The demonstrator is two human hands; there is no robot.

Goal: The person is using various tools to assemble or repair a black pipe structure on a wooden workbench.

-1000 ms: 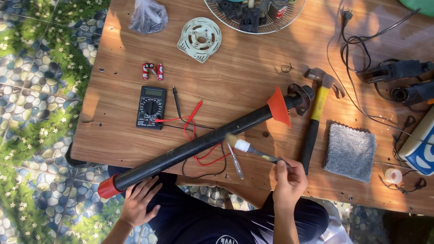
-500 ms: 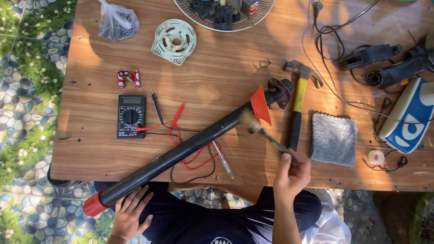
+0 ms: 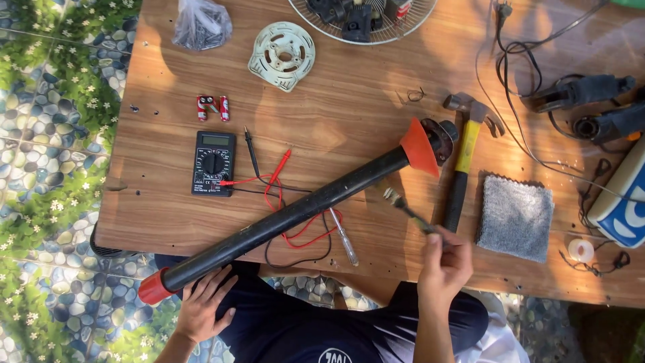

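Black tube (image 3: 295,212) above left hand (image 3: 201,306)

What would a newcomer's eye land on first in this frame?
Most likely the long black tube lying diagonally across the wooden table, its orange flared end up near the hammer. The left hand steadies its lower red end at the table's near edge, while the right hand holds a small brush just below the orange flare. A black multimeter sits to the left.
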